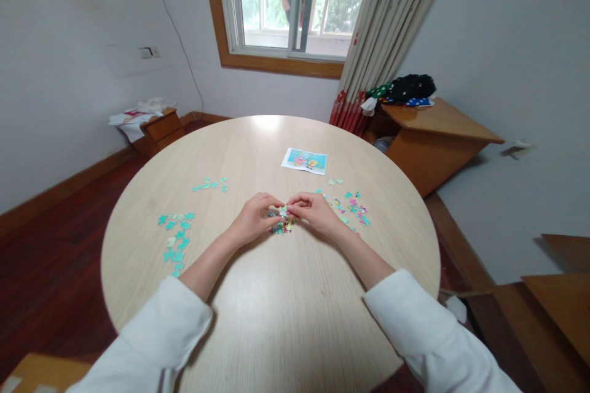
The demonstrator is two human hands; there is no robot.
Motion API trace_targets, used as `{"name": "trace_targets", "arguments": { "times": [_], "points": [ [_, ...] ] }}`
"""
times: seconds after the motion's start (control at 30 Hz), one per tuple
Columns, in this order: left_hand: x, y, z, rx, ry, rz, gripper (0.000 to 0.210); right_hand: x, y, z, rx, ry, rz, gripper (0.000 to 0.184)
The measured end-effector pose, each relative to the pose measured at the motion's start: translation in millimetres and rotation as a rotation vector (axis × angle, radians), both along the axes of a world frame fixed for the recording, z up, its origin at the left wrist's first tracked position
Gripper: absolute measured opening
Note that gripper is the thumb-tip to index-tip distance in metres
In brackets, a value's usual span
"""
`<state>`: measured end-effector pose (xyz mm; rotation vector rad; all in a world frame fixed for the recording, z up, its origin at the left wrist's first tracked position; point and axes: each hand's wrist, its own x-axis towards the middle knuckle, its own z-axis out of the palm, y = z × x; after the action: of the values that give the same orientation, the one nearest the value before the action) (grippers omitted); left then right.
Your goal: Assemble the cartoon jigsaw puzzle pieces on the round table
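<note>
Near the middle of the table, a small cluster of multicoloured jigsaw puzzle pieces (280, 229) lies between my two hands. My left hand (255, 216) curves around the cluster's left side, its thumb and forefinger closed about the pieces. From the right, my right hand (315, 211) pinches a jigsaw puzzle piece at the cluster's upper edge, close to the left fingertips. The fingers partly cover that piece and the cluster's top. Loose pink and teal pieces (357, 207) lie just beyond my right hand.
Teal pieces (177, 245) are spread at the left, with a smaller group (212, 184) farther back. A printed picture card (305, 161) lies beyond my hands on the round table (258, 331). Cloths (408, 89) rest on a wooden cabinet (437, 123) at the right.
</note>
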<state>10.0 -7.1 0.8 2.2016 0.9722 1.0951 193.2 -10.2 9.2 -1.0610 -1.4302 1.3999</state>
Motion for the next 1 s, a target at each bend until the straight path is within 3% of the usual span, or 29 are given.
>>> {"name": "trace_targets", "arguments": {
  "times": [0.27,0.73,1.0],
  "points": [
    [-1,0,-0.8,-0.026,-0.004,0.018,0.017,-1,-2,-2.6,-0.017,0.04,0.068,0.029],
    [4,0,0.7,-0.308,-0.105,0.105,0.02,-1,-2,-2.1,-0.005,0.034,0.053,0.029],
    [-2,13,-6.8,-0.416,-0.261,0.27,0.016,0,-1,-4.8,0.031,-0.033,0.048,0.021]
  ]
}}
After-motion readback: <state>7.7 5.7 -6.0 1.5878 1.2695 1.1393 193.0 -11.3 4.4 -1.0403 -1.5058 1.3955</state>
